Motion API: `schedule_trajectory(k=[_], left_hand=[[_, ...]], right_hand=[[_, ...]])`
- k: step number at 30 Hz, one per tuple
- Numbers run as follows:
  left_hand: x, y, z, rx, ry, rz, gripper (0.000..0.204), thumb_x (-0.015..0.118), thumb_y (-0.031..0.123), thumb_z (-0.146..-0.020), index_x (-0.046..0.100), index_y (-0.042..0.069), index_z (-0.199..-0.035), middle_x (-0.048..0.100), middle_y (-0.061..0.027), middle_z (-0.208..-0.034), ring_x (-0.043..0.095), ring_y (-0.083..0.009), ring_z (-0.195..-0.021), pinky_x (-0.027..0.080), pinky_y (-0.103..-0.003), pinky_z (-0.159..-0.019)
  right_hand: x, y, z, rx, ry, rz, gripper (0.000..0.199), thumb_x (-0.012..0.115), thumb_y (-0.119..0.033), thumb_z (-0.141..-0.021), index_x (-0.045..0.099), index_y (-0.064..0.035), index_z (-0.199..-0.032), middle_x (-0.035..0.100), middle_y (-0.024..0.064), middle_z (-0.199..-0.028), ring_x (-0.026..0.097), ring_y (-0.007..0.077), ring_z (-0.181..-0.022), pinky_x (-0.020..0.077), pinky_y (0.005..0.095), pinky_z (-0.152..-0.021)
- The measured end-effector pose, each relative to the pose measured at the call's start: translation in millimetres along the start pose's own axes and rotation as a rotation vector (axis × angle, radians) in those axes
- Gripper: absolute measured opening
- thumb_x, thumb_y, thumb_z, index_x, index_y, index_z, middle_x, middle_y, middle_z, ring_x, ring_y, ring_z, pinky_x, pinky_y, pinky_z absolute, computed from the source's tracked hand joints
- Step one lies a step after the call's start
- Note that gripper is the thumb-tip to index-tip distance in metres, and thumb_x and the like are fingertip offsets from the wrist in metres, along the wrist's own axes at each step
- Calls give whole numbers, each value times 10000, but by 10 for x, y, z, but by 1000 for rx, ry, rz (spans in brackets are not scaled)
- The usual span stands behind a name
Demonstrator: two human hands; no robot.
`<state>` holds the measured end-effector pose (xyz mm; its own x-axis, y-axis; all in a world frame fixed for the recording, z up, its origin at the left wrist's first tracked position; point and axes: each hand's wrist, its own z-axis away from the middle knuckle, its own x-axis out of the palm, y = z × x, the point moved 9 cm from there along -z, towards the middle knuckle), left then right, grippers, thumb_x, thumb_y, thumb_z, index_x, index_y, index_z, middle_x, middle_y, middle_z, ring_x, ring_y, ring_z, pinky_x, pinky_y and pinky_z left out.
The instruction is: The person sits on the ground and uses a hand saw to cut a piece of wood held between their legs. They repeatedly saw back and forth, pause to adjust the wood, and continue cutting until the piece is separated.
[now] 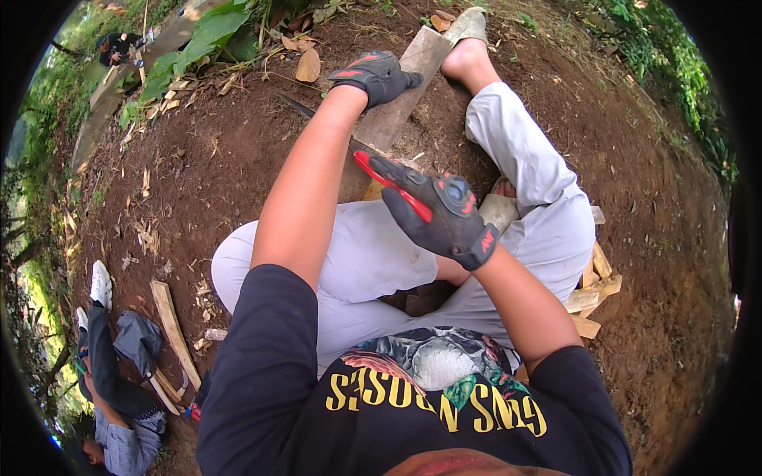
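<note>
A long wooden board (424, 57) lies slantwise in front of me, running from beside my sandalled foot (467, 44) back toward my legs. My left hand (371, 78), in a black glove with red marks, grips the board near its middle, its thumb laid across the face; the other fingers are partly hidden. In my right hand (436, 213), gloved alike, is a handsaw (390, 184) by its red handle. Its dark blade reaches left across the board and passes behind my left forearm. Pale sawdust lies on the board near the blade.
Split wood pieces (597, 289) lie at my right hip. On the left, a person (119, 420) sits near a long wood strip (175, 329) and a dark bag (138, 341). Another person (117, 47) is far off at upper left. Large green leaves (210, 40) border the brown soil.
</note>
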<state>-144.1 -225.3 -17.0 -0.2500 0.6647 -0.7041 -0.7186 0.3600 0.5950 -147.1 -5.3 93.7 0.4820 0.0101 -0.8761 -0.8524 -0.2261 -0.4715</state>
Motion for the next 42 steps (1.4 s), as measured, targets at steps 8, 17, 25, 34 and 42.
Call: schedule_trajectory(k=[8,17,25,34,42], left_hand=[[-107,-110,24,-70,18,34,744,664,665,-960,777,-37,-1178,760,-304,-1165,751,-413,-1118,567,-500,-983],[-82,-30,40,-33,66,-11,757,649,672,-963,768,-38,-1199,756,-307,-1170,748,-422,-1113,567,-509,-979],[-65,-95,54,-53,-3,38,743,646,673,-956,778,-17,-1197,754,-299,-1192,739,-416,-1150,567,-501,-1012],[-22,-59,-3,-14,-33,39,730,661,645,-972,770,-45,-1183,760,-285,-1179,739,-435,-1122,574,-497,-994],[63,-78,-51,35,1,9,751,622,657,-981,751,-43,-1221,758,-281,-1201,730,-435,-1142,564,-513,-999]], right_hand=[[-489,147,716,234,-113,-162,508,706,-253,-979,649,-173,-1478,734,118,-805,708,318,-650,562,455,-629],[-1437,-121,1554,369,-275,-88,549,752,-140,-869,709,-136,-1416,755,126,-880,738,323,-713,581,449,-665],[-1665,401,1008,255,-26,-85,386,664,-72,-937,760,-16,-1307,810,187,-1088,776,292,-783,595,383,-731],[-525,-86,1028,243,-112,-132,547,763,-179,-892,690,-121,-1431,756,107,-912,719,305,-681,559,419,-623],[211,116,-332,95,-54,-135,483,691,-216,-978,656,-185,-1459,787,135,-1130,763,328,-821,600,427,-709]])
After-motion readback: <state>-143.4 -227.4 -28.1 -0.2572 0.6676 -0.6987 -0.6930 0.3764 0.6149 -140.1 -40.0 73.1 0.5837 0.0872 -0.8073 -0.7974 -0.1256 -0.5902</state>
